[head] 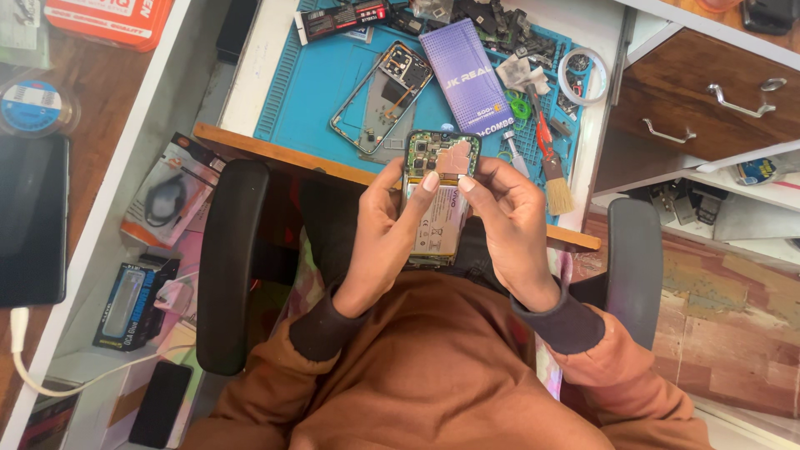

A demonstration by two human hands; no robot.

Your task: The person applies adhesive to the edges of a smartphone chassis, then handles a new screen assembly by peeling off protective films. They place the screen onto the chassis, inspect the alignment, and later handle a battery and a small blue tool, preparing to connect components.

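Holding an opened phone (439, 200) over the lap, both hands grip it at once. The left hand (379, 229) wraps the phone's left edge, thumb laid across the battery near the top. The right hand (508, 225) clasps the right edge, its thumb tip meeting the left thumb just below the circuit board. The phone's back is off, showing a pale battery and, above it, a board with a copper-coloured patch. It stands roughly upright in the view, its top end just over the near edge of the desk (283, 154).

On the desk lies a blue mat (321, 83). A bare phone frame (382, 96) rests on it, tilted, just above the held phone. Beside the frame sits a purple box (467, 75), also slanted. Right of that lie a brush (552, 167) with a red handle and a roll of clear tape (583, 75). Small parts crowd the mat's far edge, too small to tell apart, perhaps screws and shields.

Black chair armrests (229, 267) flank the person, who wears brown sleeves (433, 375). A drawer unit (708, 92) stands to the right.
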